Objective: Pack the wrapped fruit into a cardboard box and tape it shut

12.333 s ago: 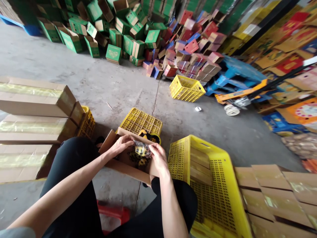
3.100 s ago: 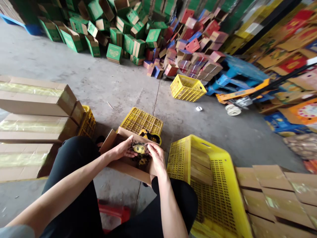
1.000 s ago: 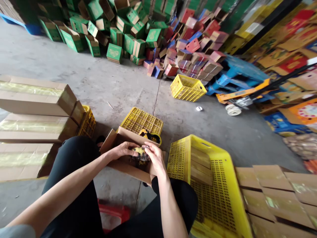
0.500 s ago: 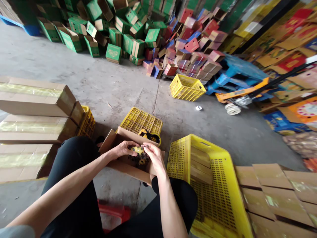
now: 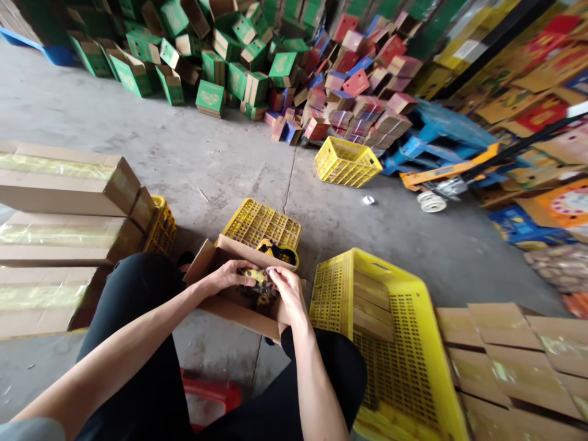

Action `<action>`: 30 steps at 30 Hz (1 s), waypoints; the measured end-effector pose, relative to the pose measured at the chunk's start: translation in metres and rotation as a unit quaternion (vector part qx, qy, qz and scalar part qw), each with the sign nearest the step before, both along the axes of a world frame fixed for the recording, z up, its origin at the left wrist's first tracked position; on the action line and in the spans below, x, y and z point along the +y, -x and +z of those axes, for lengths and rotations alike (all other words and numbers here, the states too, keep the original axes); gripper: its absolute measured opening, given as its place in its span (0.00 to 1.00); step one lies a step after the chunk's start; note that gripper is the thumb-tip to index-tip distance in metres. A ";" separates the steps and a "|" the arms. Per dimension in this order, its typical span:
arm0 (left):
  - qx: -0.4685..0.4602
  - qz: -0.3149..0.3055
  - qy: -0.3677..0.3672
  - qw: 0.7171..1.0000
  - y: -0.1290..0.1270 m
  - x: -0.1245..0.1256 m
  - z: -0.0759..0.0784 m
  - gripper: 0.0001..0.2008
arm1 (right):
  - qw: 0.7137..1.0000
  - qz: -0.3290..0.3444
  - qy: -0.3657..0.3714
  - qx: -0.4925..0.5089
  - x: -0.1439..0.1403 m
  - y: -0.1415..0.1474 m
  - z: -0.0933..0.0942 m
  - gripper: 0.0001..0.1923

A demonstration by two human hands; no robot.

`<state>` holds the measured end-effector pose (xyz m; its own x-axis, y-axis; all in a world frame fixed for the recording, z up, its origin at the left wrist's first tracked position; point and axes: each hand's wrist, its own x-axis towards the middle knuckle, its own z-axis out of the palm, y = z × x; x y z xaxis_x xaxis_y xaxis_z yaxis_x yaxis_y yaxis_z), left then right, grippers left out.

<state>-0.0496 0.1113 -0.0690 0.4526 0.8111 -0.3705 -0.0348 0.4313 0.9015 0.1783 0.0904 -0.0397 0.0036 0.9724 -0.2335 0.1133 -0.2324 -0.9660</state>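
Note:
In front of my knees stands an open cardboard box (image 5: 243, 315), its flaps spread. Over it, my left hand (image 5: 228, 274) grips the left end of a small yellow object with dark spots (image 5: 253, 275), whose kind I cannot make out. The fingers of my right hand (image 5: 285, 283) pinch together at its right end. Below lie dark and yellow pieces (image 5: 264, 299), partly hidden by my hands. A yellow-and-black thing with a round yellow end (image 5: 272, 248) rests just behind the box's far wall.
An upturned yellow crate (image 5: 261, 222) stands behind the box. To my right is a big yellow crate (image 5: 413, 306) with folded cardboard inside. Stacked cartons (image 5: 59, 236) are at left, flat cartons (image 5: 500, 349) at right. A pallet jack (image 5: 452, 174) stands beyond.
My fingers have shifted slightly on the yellow spotted object, which has turned a little and shows more yellow on top. The rest is unchanged.

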 end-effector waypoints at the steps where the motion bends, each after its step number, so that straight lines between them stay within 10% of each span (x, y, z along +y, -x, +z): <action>1: -0.004 -0.003 0.002 1.000 0.000 0.000 0.000 0.31 | 1.000 -0.001 -0.003 -0.001 0.000 0.000 0.000 0.19; 30: -0.038 -0.021 0.044 0.998 0.004 -0.003 -0.004 0.31 | 0.999 -0.037 -0.008 -0.019 -0.005 0.001 0.011 0.18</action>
<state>-0.0532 0.1078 -0.0734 0.5145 0.7572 -0.4024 -0.0828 0.5109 0.8556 0.1774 0.0856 -0.0290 0.0850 0.9728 -0.2154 0.1330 -0.2253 -0.9652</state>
